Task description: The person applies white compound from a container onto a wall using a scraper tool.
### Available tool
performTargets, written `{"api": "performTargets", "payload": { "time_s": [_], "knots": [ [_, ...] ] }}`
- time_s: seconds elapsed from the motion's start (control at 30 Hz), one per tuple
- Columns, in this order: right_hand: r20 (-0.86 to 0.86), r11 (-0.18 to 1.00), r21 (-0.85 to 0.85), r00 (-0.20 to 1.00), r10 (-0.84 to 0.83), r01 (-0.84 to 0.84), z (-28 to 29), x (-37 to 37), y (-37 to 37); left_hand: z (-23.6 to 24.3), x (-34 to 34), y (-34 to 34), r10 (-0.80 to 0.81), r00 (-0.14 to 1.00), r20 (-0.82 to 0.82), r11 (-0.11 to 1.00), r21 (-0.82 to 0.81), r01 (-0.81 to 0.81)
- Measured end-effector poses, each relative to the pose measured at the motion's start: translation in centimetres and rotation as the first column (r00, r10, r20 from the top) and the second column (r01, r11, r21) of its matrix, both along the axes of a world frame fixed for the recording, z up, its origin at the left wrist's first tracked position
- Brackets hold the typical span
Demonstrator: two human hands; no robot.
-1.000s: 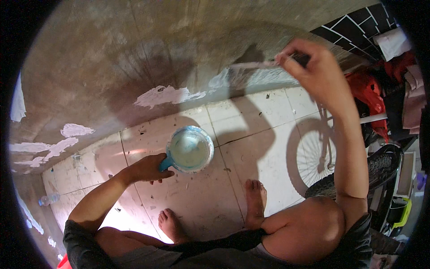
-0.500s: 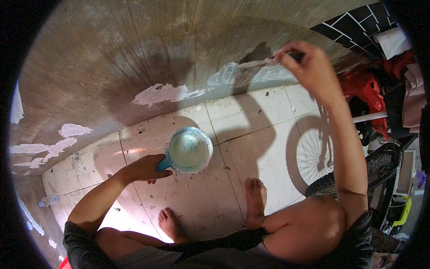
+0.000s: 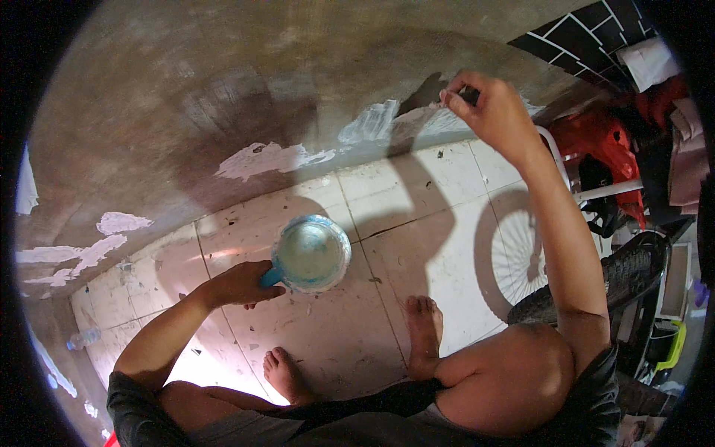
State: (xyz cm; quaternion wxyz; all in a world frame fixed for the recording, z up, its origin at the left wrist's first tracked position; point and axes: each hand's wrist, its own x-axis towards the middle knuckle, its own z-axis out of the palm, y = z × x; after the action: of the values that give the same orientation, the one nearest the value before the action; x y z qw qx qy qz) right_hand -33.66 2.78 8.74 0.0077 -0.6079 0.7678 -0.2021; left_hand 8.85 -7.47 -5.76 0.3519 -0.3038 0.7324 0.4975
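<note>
My left hand [image 3: 240, 285] is closed round the short handle of a light-blue plastic dipper [image 3: 345, 257]. The dipper is held level above the floor, with whitish paste inside and smeared over its rim. My right hand [image 3: 484, 108] reaches forward to the wall [image 3: 298, 82], thumb and fingers pinched together at its lower part. What they grip is mostly hidden; a thin pale edge shows by the fingertips. Beside them lies a white smeared patch [image 3: 369, 123] on the wall, and a second white patch [image 3: 257, 160] is farther left.
Light floor tiles [image 3: 387, 261] with dark flecks meet the wall. My bare feet [image 3: 424, 328] are on them. To the right stand a bicycle wheel [image 3: 633, 276], a red cloth-like thing [image 3: 596, 145] and a yellow-green item [image 3: 674, 346]. A clear bottle [image 3: 83, 335] lies far left.
My right hand has shifted slightly left along the wall, still pinched. The dipper in my left hand has barely moved.
</note>
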Motion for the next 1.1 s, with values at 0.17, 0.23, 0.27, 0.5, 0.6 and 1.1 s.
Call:
{"api": "performTargets", "payload": {
  "time_s": [0.17, 0.23, 0.27, 0.5, 0.6, 1.1],
  "knots": [
    [-0.067, 0.989, -0.144, 0.998, 0.019, -0.028, 3.1, -0.5, 1.3, 0.2, 0.1, 0.1, 0.041, 0.999, -0.022, 0.999, 0.005, -0.041],
    [-0.049, 0.977, -0.184, 0.994, 0.1, -0.108, 4.2, -1.2, 2.0, 0.1, 0.2, 0.1, 0.05, 0.998, -0.024, 0.999, 0.001, -0.05],
    [-0.041, 0.968, -0.205, 0.989, 0.142, -0.147, 4.4, -1.3, 2.2, 0.1, 0.3, 0.1, 0.05, 0.999, -0.018, 0.999, -0.003, -0.05],
    [0.047, 0.997, 0.012, 0.996, 0.074, -0.074, 0.1, 0.9, 0.7, 0.0, 0.1, -0.1, 0.062, 0.997, -0.043, 0.998, 0.007, -0.062],
    [0.006, 1.0, 0.003, 1.0, 0.016, -0.016, 1.4, 1.3, 0.7, 0.0, 0.1, 0.0, 0.047, 0.999, -0.022, 0.999, -0.002, -0.048],
    [-0.015, 0.987, 0.143, 0.997, 0.08, -0.077, -6.2, 1.2, 0.8, 0.8, -0.1, 0.2, 0.069, 0.998, -0.014, 0.998, 0.015, -0.069]
  ]
}}
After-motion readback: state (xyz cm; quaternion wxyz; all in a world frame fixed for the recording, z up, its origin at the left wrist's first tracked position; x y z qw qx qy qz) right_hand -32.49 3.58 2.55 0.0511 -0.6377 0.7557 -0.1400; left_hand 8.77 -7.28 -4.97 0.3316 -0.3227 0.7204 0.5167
